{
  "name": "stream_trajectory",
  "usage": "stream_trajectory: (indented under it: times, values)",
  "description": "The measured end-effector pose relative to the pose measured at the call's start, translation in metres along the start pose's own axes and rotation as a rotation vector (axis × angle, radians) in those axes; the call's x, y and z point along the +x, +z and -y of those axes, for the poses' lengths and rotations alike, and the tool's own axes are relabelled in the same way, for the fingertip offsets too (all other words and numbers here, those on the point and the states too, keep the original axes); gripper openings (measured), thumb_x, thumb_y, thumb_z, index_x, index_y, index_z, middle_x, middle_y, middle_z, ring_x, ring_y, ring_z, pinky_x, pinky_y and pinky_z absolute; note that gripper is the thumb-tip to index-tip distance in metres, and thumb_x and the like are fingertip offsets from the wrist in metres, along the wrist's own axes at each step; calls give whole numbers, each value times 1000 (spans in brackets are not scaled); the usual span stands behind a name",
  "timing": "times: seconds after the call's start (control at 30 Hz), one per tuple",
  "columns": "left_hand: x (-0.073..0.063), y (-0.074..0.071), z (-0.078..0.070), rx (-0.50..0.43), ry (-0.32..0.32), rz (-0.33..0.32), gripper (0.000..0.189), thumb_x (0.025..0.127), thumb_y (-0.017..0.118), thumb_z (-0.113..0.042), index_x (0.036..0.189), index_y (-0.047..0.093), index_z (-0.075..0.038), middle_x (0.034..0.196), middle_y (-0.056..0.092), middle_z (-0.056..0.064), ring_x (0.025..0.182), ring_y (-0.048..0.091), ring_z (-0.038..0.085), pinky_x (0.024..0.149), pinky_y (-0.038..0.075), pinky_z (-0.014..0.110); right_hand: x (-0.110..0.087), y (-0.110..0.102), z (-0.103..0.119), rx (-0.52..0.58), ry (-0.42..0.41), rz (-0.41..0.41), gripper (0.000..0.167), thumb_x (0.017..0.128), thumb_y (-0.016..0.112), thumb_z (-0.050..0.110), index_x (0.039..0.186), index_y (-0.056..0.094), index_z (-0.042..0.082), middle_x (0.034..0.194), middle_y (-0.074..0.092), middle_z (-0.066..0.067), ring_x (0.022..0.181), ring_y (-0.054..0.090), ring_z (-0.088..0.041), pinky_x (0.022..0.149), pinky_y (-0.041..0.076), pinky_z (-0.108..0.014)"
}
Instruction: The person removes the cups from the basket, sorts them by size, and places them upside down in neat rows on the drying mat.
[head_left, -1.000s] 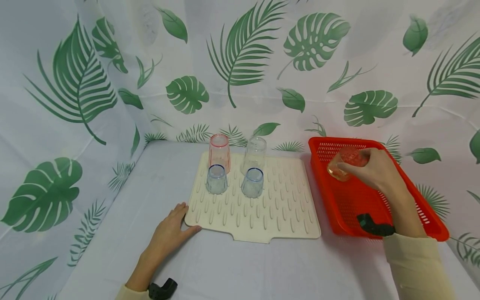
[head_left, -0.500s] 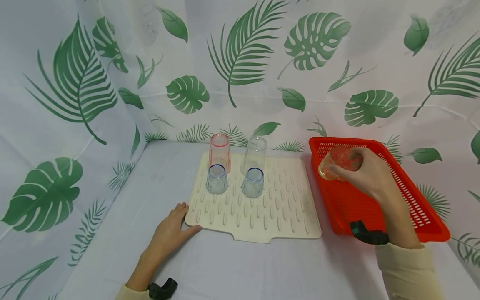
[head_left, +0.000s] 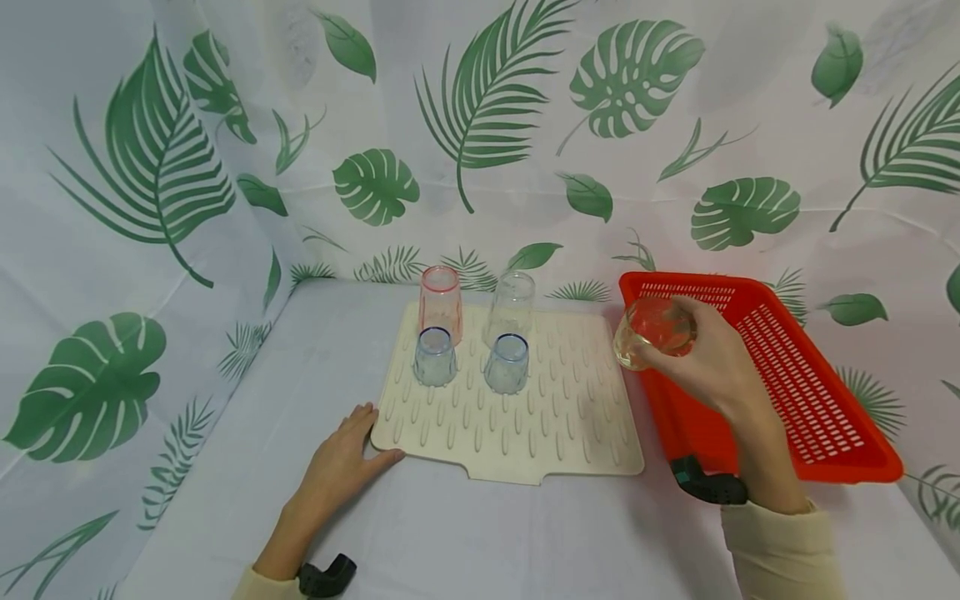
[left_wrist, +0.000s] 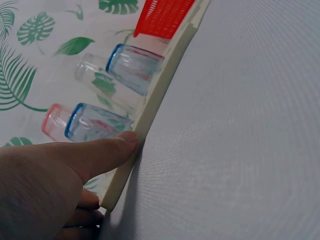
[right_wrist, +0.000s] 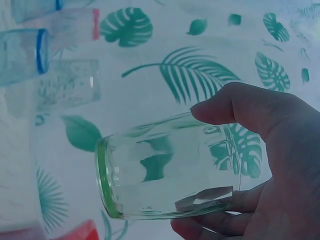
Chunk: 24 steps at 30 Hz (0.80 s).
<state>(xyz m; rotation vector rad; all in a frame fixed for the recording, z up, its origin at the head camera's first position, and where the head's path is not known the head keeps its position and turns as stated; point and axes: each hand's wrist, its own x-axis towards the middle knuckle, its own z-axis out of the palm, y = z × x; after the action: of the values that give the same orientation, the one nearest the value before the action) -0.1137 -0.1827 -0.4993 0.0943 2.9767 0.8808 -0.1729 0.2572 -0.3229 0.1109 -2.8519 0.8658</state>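
My right hand (head_left: 708, 354) grips a clear glass (head_left: 651, 333) near its base, above the left rim of the red basket. In the right wrist view this glass shows a green rim (right_wrist: 104, 177) at the end away from the fingers, and its rim points downward and left in the head view. At the near left corner of the cream drying mat (head_left: 570, 417) rests my left hand (head_left: 337, 467), thumb along the front edge and fingers along the left side. Two short blue-rimmed glasses (head_left: 435, 358) stand on the mat, rims up, before a taller pink-rimmed glass (head_left: 441, 300) and a tall clear glass (head_left: 512, 304).
The red slotted basket (head_left: 810, 400) stands right of the mat, its left wall close to the mat's edge. A white cloth printed with green leaves (head_left: 480, 125) hangs behind and to the left. White cloth (head_left: 510, 542) covers the table.
My right hand has carried the glass left, from inside the basket to over its left rim toward the mat. The left hand and the standing glasses keep their places.
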Motion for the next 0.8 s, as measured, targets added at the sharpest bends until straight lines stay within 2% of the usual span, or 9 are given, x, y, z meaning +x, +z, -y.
stream_trajectory:
  times: [0.17, 0.4, 0.6, 0.8]
  values:
    - [0, 0, 1, -10, 11, -6, 85, 88, 72, -50, 149, 43, 1, 157, 38, 24, 148, 32, 43, 118, 33, 60, -6, 9, 9, 25, 7, 2, 93, 84, 79, 35, 154, 29, 0, 147, 44, -31, 126, 45, -49, 93, 52, -67]
    - [0, 1, 2, -5, 19, -15, 84, 88, 72, -52, 148, 45, 0, 156, 41, 24, 147, 34, 43, 117, 34, 60, -13, 20, 17, 55, 17, 23, 92, 84, 79, 40, 154, 32, 2, 148, 45, -28, 127, 47, -46, 94, 53, -64]
    - [0, 0, 2, -12, 16, -9, 84, 88, 71, -53, 148, 46, 0, 156, 40, 24, 148, 33, 43, 117, 34, 61, -21, 30, 20, 99, -1, 46, 91, 82, 81, 38, 152, 35, 2, 148, 46, -27, 128, 46, -46, 99, 49, -66]
    - [0, 0, 1, -9, 15, -6, 84, 88, 71, -52, 148, 45, 0, 156, 40, 24, 148, 33, 43, 118, 34, 60, -27, 35, 25, 137, -21, 69, 91, 81, 82, 37, 153, 35, 5, 148, 47, -24, 126, 48, -43, 99, 49, -64]
